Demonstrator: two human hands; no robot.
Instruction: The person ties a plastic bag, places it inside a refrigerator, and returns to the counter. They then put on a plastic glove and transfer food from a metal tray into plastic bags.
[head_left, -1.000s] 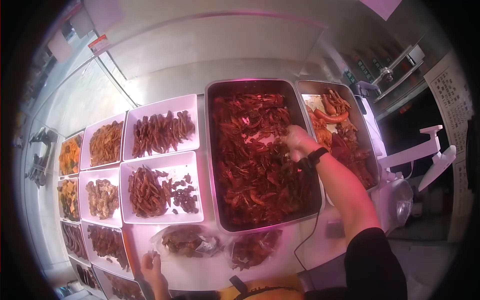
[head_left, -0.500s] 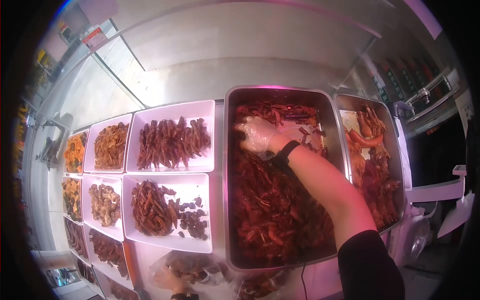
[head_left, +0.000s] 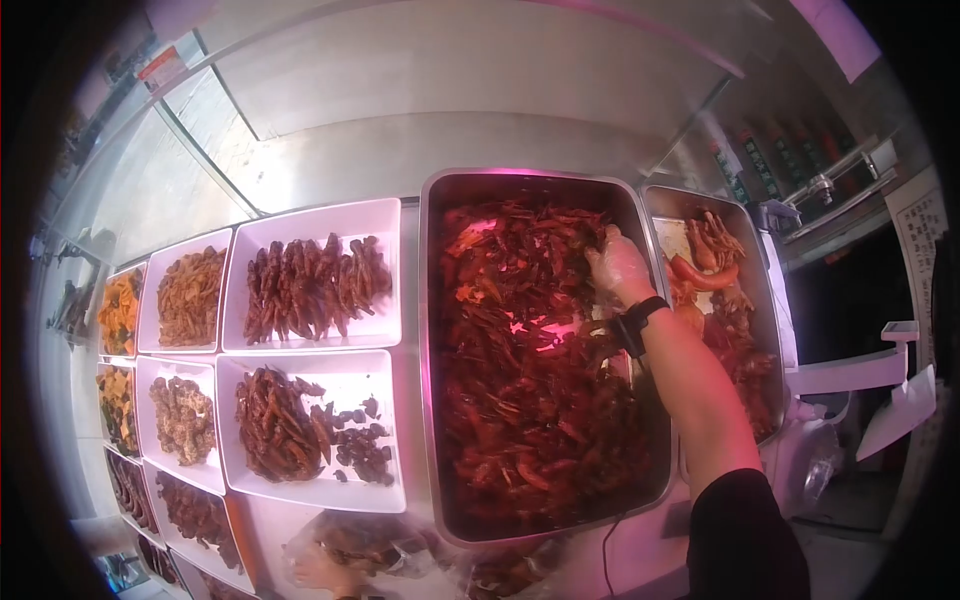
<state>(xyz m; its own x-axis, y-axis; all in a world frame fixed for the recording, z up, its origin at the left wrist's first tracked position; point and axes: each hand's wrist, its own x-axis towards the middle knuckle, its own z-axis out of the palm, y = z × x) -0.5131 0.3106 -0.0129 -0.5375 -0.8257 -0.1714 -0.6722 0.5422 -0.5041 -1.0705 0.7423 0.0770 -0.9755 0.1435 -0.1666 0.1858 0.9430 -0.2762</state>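
In a large metal tray lie many dark red, glossy braised meat pieces. My right hand, in a clear plastic glove, is at the tray's upper right side with its fingers bent down among the pieces. Whatever is under those fingers is hidden. At the bottom, my left hand is blurred and closed at the left edge of a clear plastic bag that holds dark pieces. A second bag of reddish pieces lies beside it, below the metal tray.
White trays of braised food, such as one white tray, stand in rows to the left. A smaller metal tray with sausage and meat is at the right. A glass screen rises behind, and a thin black cable hangs in front.
My right hand has moved from the left to the right side of the metal tray. Red pieces now cover most of the tray's bare upper right area. The view has shifted slightly.
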